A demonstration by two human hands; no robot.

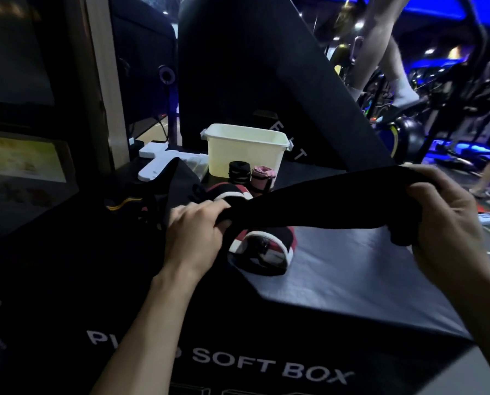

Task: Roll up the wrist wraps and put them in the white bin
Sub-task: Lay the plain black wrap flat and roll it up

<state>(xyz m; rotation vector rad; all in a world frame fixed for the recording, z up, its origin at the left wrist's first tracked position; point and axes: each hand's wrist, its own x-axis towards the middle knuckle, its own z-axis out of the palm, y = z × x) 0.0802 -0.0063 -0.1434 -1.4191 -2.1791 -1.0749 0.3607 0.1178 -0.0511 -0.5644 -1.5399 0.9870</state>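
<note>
I see a long black wrist wrap [318, 201] stretched out flat in the air between my two hands, above a dark padded surface [352, 275]. It runs from lower left up to the right, plain black with no markings I can make out. My left hand [198, 226] grips its left end, fingers curled over the fabric. My right hand [443, 212] grips the right end, fingers and thumb wrapped round a bunched fold.

Directly under the stretched wrap lies a red, white and black wrap [262, 248], partly looped and lying on the surface. Behind it, further from me, stand two rolled wraps side by side: a black roll [239, 173] and a pink roll [263, 176], both just in front of the white bin [245, 151]. The bin stands upright at the far edge of the surface; I cannot see inside it.

To the left of my left hand lies a heap of dark fabric [158, 192]. The front of the surface reads "SOFT BOX" [269, 366]. Gym machines fill the background.
</note>
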